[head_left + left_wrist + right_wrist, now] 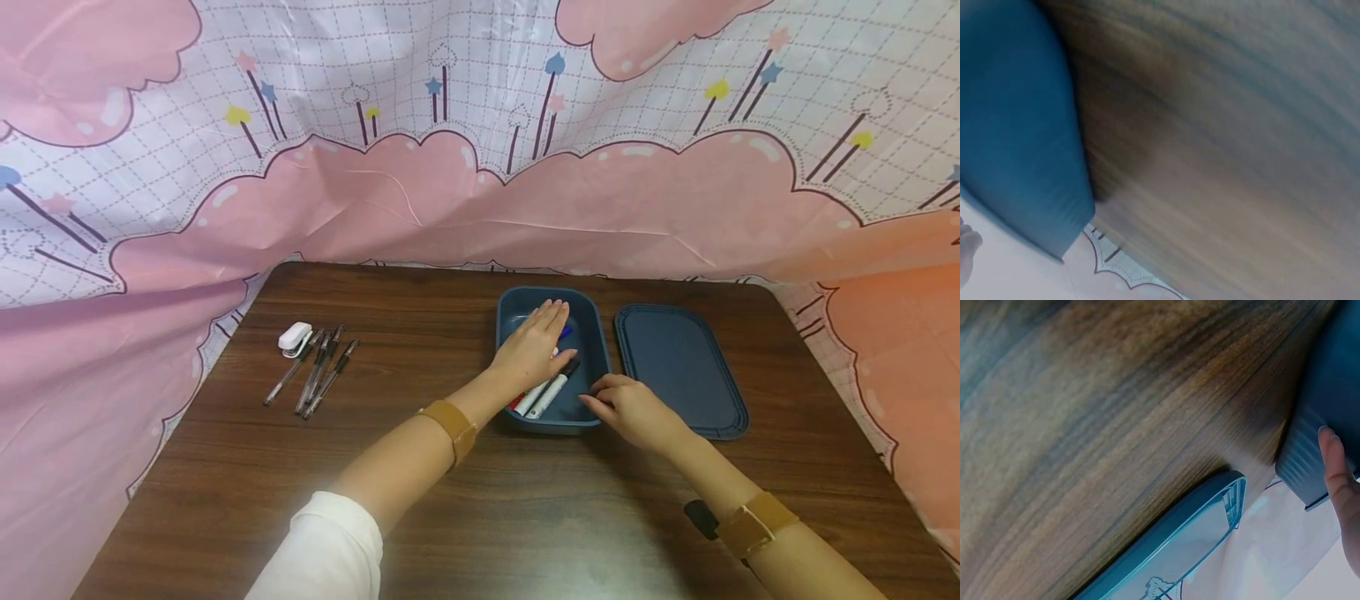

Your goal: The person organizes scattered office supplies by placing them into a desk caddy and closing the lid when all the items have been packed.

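A person is loading markers into a blue box at the middle of a wooden table. The left hand lies flat inside the box, fingers straight and together, pressing on the markers and gripping nothing. The right hand rests at the box's near right corner, fingers loosely curled, their tips touching the rim to steady it. The lid lies just right of the box. Pens and a small white object lie well apart to the left. Judging by this, the pens go in next, which calls for a reach left.
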